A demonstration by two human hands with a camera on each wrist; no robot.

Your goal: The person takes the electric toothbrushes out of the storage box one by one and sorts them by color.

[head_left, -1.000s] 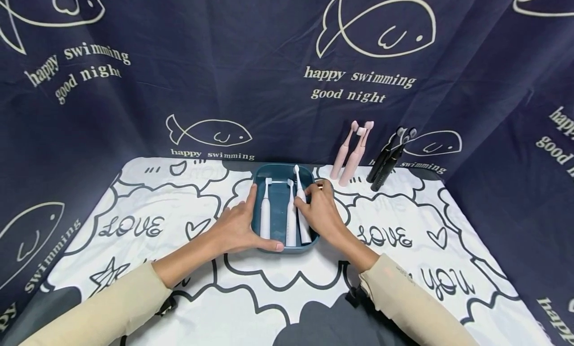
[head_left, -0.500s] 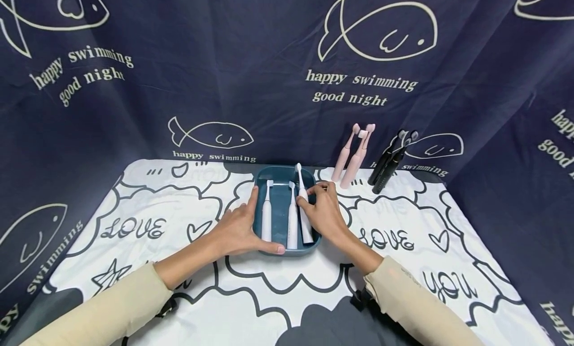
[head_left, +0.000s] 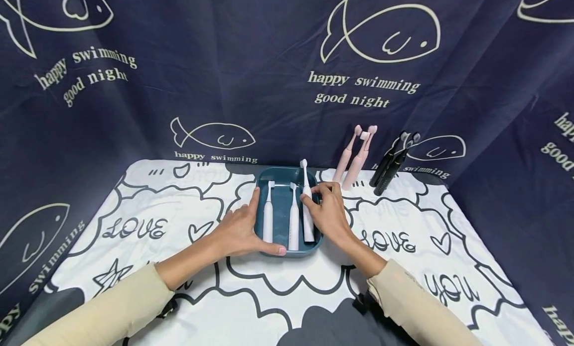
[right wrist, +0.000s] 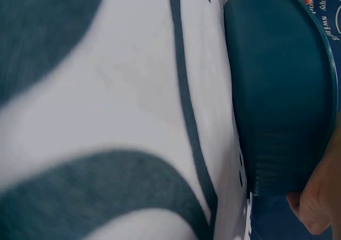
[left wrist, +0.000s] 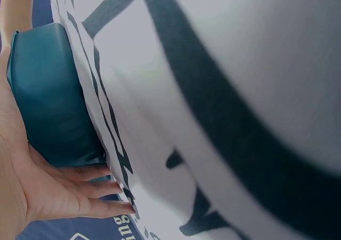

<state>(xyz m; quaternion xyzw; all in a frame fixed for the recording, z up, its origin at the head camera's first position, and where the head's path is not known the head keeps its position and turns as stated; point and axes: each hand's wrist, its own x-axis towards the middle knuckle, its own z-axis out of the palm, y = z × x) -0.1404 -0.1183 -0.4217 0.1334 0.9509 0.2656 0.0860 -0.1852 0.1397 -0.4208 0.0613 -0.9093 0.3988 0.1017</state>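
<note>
A dark teal tray (head_left: 280,206) sits at the back middle of the table with white electric toothbrushes in it. My left hand (head_left: 242,231) rests against its left side, fingers extended along the wall and thumb along the front rim; the left wrist view shows those fingers (left wrist: 93,205) spread past the wall. Between thumb and fingers, my right hand (head_left: 331,209) pinches the rightmost white toothbrush (head_left: 308,221), its head rising above the back rim. One white toothbrush (head_left: 267,221) lies at the left in the tray, another white toothbrush (head_left: 293,226) near the middle. The tray's wall (right wrist: 282,90) hides them in the right wrist view.
Pink toothbrushes (head_left: 356,167) stand upright behind and right of the tray. Black toothbrushes (head_left: 389,169) stand farther right. A white cloth (head_left: 188,306) with black drawings covers the table, and a dark blue curtain (head_left: 269,62) hangs behind it.
The right hand has shifted the rightmost toothbrush slightly right, and it stands straighter, its head higher over the back rim. The left hand holds its place on the tray. The head view has shifted slightly.
</note>
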